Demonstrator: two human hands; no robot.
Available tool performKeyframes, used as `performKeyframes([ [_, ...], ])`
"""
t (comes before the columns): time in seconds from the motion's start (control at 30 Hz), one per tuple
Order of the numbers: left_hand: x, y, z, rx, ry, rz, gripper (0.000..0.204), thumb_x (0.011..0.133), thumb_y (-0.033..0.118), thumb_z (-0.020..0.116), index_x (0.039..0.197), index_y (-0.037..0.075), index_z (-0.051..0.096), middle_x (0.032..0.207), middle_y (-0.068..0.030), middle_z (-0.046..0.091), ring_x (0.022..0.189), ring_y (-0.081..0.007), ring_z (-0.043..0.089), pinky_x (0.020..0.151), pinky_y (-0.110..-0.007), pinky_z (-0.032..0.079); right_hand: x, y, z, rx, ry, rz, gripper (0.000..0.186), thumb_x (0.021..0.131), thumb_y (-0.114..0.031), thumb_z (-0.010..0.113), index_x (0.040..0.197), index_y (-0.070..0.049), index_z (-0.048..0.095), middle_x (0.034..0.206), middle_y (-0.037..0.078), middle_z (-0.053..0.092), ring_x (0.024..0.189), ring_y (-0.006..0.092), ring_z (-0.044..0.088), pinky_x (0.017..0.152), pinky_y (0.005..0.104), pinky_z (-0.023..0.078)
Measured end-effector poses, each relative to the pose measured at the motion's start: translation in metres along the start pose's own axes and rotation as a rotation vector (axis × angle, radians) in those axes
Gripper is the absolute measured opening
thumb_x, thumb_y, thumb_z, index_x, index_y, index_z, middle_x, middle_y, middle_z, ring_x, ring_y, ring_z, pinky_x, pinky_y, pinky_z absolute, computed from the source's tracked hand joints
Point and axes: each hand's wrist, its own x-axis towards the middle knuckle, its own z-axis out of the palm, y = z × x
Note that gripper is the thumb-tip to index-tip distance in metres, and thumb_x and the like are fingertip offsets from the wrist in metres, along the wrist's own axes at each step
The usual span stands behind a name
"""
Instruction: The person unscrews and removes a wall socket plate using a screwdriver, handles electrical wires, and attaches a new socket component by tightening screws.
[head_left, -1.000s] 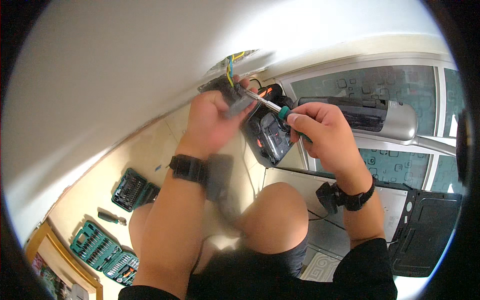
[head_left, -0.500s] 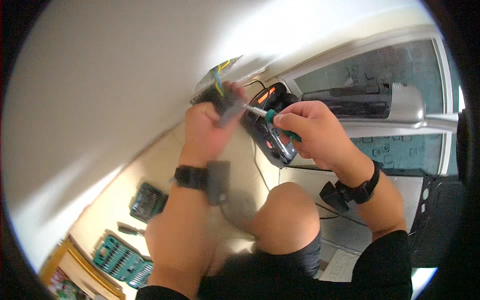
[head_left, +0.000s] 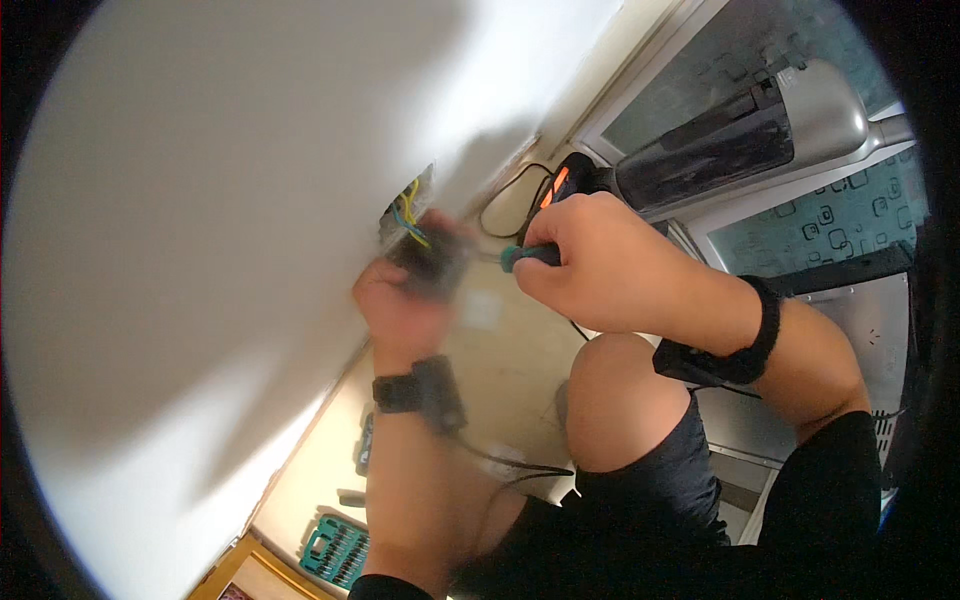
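Trailing wires [head_left: 416,236], a dark box [head_left: 440,265] is gripped by the left hand [head_left: 402,312], a screwdriver [head_left: 536,257] by the right hand [head_left: 600,262].

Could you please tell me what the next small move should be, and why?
I would probably have the right hand seat the screwdriver squarely against the dark piece: the left hand holds that piece, the driver's shaft points toward it, and blur hides whether they touch.
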Motion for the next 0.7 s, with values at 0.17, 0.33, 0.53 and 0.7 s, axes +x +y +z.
performKeyframes([
  [0.17,0.003,-0.005,0.005,0.055,0.013,0.091,0.066,0.063,0.02,0.048,0.122,-0.007,0.057,0.108,-0.0217,0.064,0.105,-0.0378,0.061,0.106,-0.057,0.043,0.005,0.011,0.003,-0.02,-0.043,-0.055,0.026,0.079,-0.019,0.065,0.081,0.006,0.069,0.069,0.027,0.061,0.063,0.0413,0.064,0.06,0.0439,0.052],
  [0.33,0.002,-0.004,-0.006,0.046,-0.017,0.098,0.064,0.064,0.023,0.049,0.12,-0.007,0.058,0.105,-0.0209,0.064,0.1,-0.036,0.061,0.095,-0.053,0.047,-0.002,0.015,0.018,0.006,0.044,-0.15,0.025,0.08,-0.02,0.066,0.081,0.005,0.068,0.068,0.026,0.062,0.065,0.042,0.065,0.059,0.0453,0.053],
  [0.53,-0.003,-0.02,0.004,-0.111,0.064,0.148,0.056,0.07,0.027,0.051,0.118,-0.002,0.06,0.101,-0.0195,0.063,0.092,-0.0331,0.06,0.086,-0.049,0.049,-0.037,0.023,0.046,-0.199,0.107,-0.325,0.024,0.084,-0.02,0.066,0.08,0.003,0.063,0.07,0.025,0.064,0.068,0.0413,0.067,0.06,0.0475,0.054],
  [0.7,-0.002,-0.02,-0.001,-0.042,-0.001,0.174,0.055,0.072,0.024,0.051,0.12,-0.002,0.06,0.101,-0.0169,0.064,0.089,-0.0293,0.059,0.082,-0.044,0.048,-0.029,0.019,0.051,0.103,0.1,-0.181,0.018,0.089,-0.017,0.062,0.087,0.0,0.066,0.073,0.021,0.064,0.058,0.0343,0.063,0.055,0.0425,0.051],
])
